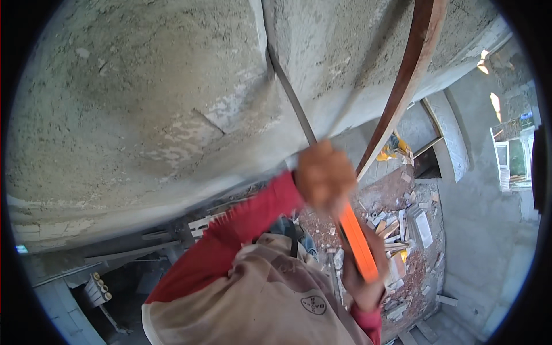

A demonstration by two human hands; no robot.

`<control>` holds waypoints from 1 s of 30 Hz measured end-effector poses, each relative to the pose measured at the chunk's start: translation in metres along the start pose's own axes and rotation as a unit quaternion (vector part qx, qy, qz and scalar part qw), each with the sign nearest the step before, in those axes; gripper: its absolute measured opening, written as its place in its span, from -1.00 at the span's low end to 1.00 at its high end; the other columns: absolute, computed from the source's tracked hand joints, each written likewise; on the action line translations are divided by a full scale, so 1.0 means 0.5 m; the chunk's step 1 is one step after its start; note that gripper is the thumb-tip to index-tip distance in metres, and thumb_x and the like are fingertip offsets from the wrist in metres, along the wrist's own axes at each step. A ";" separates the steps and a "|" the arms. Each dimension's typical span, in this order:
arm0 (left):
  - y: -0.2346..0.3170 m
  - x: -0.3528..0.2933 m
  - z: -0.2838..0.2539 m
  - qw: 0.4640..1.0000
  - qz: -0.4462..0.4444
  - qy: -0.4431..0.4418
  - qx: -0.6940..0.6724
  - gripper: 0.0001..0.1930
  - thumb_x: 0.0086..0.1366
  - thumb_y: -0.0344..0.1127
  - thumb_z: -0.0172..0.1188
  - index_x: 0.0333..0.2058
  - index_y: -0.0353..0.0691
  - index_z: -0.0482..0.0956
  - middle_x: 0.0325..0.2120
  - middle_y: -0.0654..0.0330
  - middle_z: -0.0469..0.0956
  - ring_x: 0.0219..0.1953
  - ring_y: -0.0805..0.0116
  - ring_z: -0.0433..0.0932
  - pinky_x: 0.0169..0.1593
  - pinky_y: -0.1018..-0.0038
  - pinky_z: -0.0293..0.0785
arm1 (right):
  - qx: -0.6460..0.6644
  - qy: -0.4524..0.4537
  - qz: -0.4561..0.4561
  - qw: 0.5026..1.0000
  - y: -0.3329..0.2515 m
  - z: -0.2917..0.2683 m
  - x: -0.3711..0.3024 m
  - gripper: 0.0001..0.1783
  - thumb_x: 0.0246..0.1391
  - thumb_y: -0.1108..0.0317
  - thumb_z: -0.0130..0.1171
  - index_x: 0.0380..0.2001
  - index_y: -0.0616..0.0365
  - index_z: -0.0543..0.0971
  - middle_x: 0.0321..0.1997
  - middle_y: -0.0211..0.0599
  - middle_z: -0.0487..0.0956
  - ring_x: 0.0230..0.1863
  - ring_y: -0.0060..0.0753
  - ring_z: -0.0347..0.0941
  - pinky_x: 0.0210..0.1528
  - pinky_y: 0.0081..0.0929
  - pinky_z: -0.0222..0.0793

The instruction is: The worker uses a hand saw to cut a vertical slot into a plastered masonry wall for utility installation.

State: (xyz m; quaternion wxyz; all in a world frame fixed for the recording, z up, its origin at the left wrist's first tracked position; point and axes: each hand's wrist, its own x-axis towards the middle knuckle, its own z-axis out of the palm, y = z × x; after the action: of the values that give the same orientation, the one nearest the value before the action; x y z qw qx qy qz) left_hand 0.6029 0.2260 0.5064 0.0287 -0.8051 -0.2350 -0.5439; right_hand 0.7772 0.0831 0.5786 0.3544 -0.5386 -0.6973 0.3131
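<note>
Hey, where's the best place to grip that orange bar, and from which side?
Grip the orange bar near its lower end, probably from the right, where the right hand holds it: it's long, slim and slanting, and the left hand covers the top.

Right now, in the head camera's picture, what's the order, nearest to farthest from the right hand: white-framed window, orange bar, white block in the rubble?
1. Orange bar: in the right hand itself, touching it.
2. White block: among the rubble below, up and right in the picture.
3. White-framed window: near the picture's right edge.
</note>
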 end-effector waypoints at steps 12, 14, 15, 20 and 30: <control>-0.001 -0.022 0.017 0.999 0.007 0.050 -0.002 -0.80 0.00 -0.22 -0.03 -0.74 0.00 0.24 -0.69 0.33 0.26 -0.67 0.34 0.24 -0.49 0.32 0.08 | -0.092 0.023 -0.053 0.994 0.018 0.031 -0.005 -0.71 0.07 0.60 0.23 -0.09 0.36 0.56 -0.20 0.00 0.63 -0.25 -0.10 0.62 -0.14 -0.34 0.51; -0.126 -0.002 -0.033 1.000 0.023 -0.012 0.012 -0.70 0.15 -0.19 -0.06 -0.74 -0.04 0.27 -0.73 0.28 0.20 -0.68 0.28 0.18 -0.49 0.31 0.08 | 0.000 0.041 -0.002 0.999 0.015 0.088 0.095 -0.73 0.06 0.60 0.26 -0.13 0.32 0.56 -0.21 -0.01 0.63 -0.29 -0.06 0.61 -0.23 -0.39 0.52; -0.150 0.009 -0.043 1.000 0.009 -0.018 0.015 -0.71 0.13 -0.18 -0.04 -0.75 -0.03 0.27 -0.74 0.29 0.15 -0.69 0.27 0.15 -0.49 0.31 0.07 | 0.053 0.032 0.055 0.997 0.011 0.104 0.122 -0.74 0.06 0.60 0.27 -0.14 0.31 0.57 -0.22 -0.02 0.62 -0.31 -0.05 0.61 -0.26 -0.40 0.52; 0.066 -0.031 0.030 0.998 -0.067 -0.003 -0.018 -0.83 -0.10 -0.16 0.02 -0.75 0.06 0.27 -0.72 0.33 0.21 -0.64 0.33 0.22 -0.45 0.33 0.08 | -0.037 0.020 0.032 0.999 0.019 0.001 -0.046 -0.69 0.02 0.61 0.29 -0.11 0.33 0.57 -0.25 -0.05 0.63 -0.32 -0.08 0.63 -0.27 -0.40 0.53; -0.053 -0.073 0.022 0.998 -0.055 0.026 -0.001 -0.68 0.13 -0.07 -0.02 -0.74 0.01 0.23 -0.70 0.32 0.20 -0.66 0.34 0.13 -0.51 0.34 -0.02 | -0.061 -0.015 -0.050 0.997 0.057 0.057 0.033 -0.69 0.04 0.58 0.26 -0.10 0.30 0.53 -0.22 -0.10 0.60 -0.31 -0.03 0.61 -0.26 -0.38 0.52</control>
State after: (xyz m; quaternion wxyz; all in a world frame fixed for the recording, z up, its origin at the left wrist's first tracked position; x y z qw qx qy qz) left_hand 0.5908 0.2404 0.4638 0.0042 -0.7763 -0.2777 -0.5658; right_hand 0.7658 0.1043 0.5419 0.3254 -0.5191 -0.7464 0.2599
